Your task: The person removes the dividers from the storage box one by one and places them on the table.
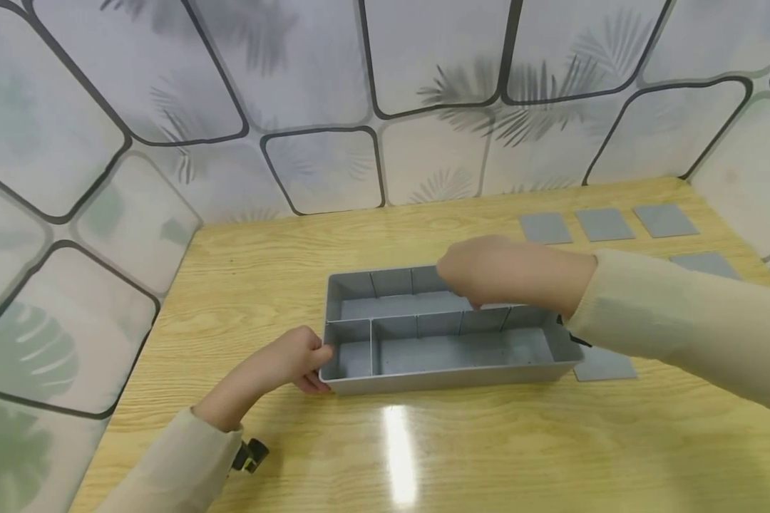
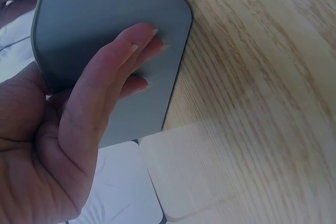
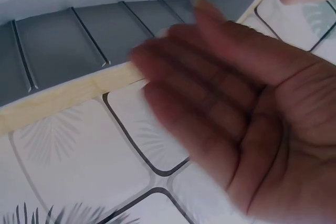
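A long grey divided box (image 1: 449, 379) sits on the wooden table. My left hand (image 1: 291, 356) grips its left end, the thumb at the rim and the fingers (image 2: 113, 74) against the outer wall. Inside, a lengthwise wall separates a back row from a front row, and one short divider (image 1: 371, 349) makes a small compartment at the front left. Over the back rim hovers my right hand (image 1: 484, 269), which hides part of the back row. In the right wrist view its loosely bent fingers (image 3: 194, 135) hold nothing.
Several flat grey squares lie on the table (image 1: 244, 285) at the right: three in a row along the back, such as one plate (image 1: 604, 224), another (image 1: 706, 264) beyond the right sleeve, and one (image 1: 605, 364) beside the box's right end. Patterned panels (image 1: 321, 171) stand behind and at both sides.
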`<state>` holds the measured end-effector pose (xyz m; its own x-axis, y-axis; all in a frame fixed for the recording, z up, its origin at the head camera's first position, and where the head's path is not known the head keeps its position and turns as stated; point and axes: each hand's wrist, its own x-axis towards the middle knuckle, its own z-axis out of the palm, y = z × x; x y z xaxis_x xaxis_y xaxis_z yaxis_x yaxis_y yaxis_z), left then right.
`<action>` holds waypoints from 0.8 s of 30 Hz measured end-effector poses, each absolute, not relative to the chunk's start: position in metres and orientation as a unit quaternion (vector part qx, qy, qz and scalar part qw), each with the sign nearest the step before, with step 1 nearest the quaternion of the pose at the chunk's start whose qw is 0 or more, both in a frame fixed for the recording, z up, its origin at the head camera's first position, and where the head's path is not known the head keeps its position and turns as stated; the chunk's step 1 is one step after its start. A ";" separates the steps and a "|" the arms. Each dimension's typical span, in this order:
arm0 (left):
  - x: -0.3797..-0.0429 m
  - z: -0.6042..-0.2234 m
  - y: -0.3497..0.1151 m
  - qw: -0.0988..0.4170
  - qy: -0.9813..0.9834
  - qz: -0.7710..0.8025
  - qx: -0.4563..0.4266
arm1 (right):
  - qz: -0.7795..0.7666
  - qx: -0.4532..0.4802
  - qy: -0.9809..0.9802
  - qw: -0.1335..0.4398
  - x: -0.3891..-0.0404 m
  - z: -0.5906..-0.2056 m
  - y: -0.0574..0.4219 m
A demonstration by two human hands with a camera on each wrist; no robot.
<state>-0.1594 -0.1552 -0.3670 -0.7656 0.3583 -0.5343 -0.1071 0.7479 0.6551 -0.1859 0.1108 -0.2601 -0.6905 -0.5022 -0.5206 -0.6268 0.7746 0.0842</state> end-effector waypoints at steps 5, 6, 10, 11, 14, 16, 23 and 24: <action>-0.159 -0.368 -0.156 0.333 0.873 0.347 0.078 | 0.139 -0.397 0.883 0.210 -0.188 -0.266 0.100; -0.159 -0.368 -0.156 0.333 0.872 0.349 0.081 | 0.142 -0.411 0.876 0.208 -0.187 -0.266 0.098; -0.158 -0.369 -0.157 0.336 0.868 0.355 0.089 | 0.151 -0.443 0.859 0.207 -0.185 -0.267 0.089; -0.158 -0.369 -0.157 0.336 0.867 0.356 0.089 | 0.155 -0.449 0.856 0.204 -0.184 -0.267 0.086; -0.158 -0.369 -0.158 0.339 0.866 0.357 0.088 | 0.166 -0.465 0.848 0.196 -0.182 -0.269 0.077; -0.157 -0.369 -0.158 0.338 0.867 0.356 0.087 | 0.164 -0.476 0.843 0.191 -0.182 -0.270 0.069; -0.158 -0.370 -0.159 0.340 0.863 0.361 0.097 | 0.149 -0.501 0.832 0.184 -0.183 -0.270 0.040; -0.158 -0.370 -0.159 0.341 0.862 0.362 0.101 | 0.147 -0.502 0.832 0.187 -0.183 -0.270 0.036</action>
